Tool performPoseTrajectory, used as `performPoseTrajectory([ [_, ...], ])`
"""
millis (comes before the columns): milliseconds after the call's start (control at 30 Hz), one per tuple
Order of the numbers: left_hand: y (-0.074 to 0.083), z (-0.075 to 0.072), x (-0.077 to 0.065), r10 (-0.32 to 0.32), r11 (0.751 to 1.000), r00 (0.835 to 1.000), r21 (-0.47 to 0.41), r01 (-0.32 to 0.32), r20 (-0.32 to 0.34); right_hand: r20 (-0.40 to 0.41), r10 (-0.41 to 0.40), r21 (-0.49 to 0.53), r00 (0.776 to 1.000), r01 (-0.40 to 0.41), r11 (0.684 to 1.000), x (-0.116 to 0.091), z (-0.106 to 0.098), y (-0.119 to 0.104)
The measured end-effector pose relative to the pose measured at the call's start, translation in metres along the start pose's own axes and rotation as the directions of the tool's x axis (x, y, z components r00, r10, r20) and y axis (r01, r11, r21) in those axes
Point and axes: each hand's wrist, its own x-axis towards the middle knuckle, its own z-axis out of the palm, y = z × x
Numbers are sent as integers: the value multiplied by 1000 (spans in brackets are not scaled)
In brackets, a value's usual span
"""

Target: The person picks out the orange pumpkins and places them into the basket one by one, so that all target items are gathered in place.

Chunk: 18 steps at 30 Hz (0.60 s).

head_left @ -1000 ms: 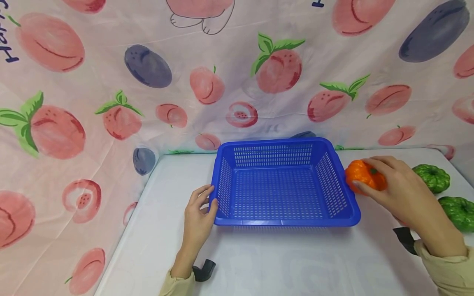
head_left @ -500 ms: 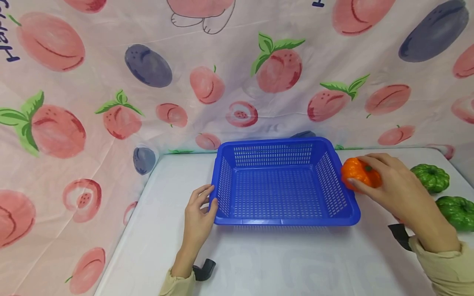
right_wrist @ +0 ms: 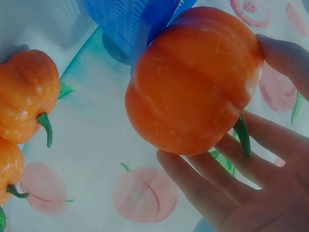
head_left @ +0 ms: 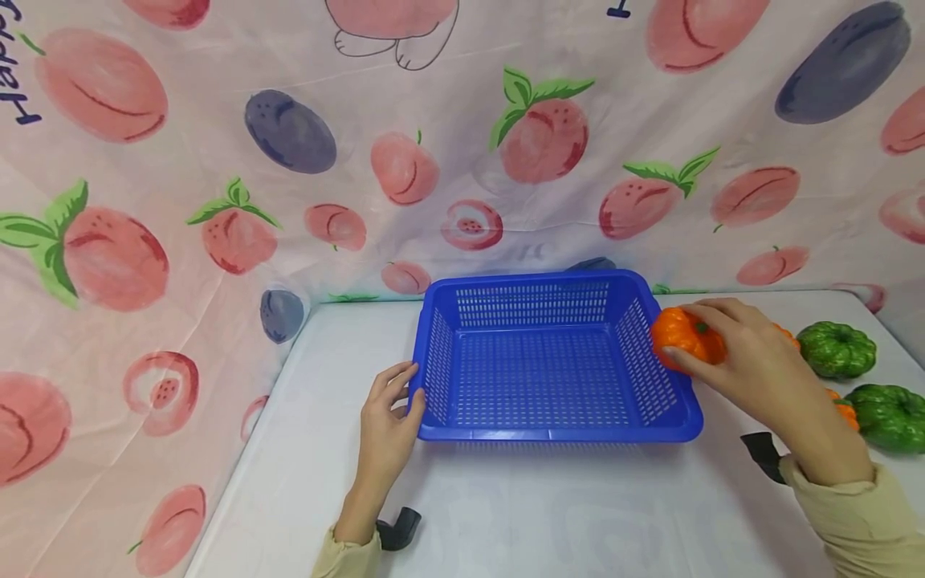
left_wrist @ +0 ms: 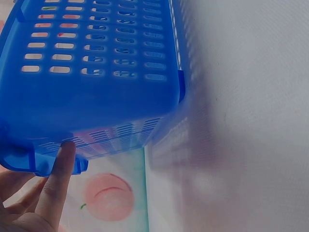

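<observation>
An orange pumpkin (head_left: pixel 679 335) with a short green stem is pinched between the thumb and fingers of my right hand (head_left: pixel 759 369). It overlaps the right rim of the blue plastic basket (head_left: pixel 549 434) in the head view. Up close in the right wrist view, the pumpkin (right_wrist: pixel 193 82) has broad ribs, and the fingertips press its underside. My left hand (head_left: pixel 388 425) holds the basket's left rim with thumb and fingers. From the left wrist, one finger (left_wrist: pixel 57 186) touches the perforated wall just under the rim. The basket's inside holds nothing.
Two green pumpkins (head_left: pixel 837 350) lie at the right side of the white table (head_left: pixel 564 514). More orange pumpkins (right_wrist: pixel 26 96) sit beside them, partly hidden behind my right arm in the head view. A fruit-printed cloth (head_left: pixel 477 96) hangs behind and to the left.
My right hand has moved left with the orange pumpkin, from beside the basket to over its right rim. Orange pumpkins behind the arm have come into view. The left hand stays put.
</observation>
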Motion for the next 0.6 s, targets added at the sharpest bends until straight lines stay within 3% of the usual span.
performPoseTrajectory([
  [600,-1,1,0,5,1000,1000,4,-5,-10,20,-1,49,1000,0,999,17,5,-18],
])
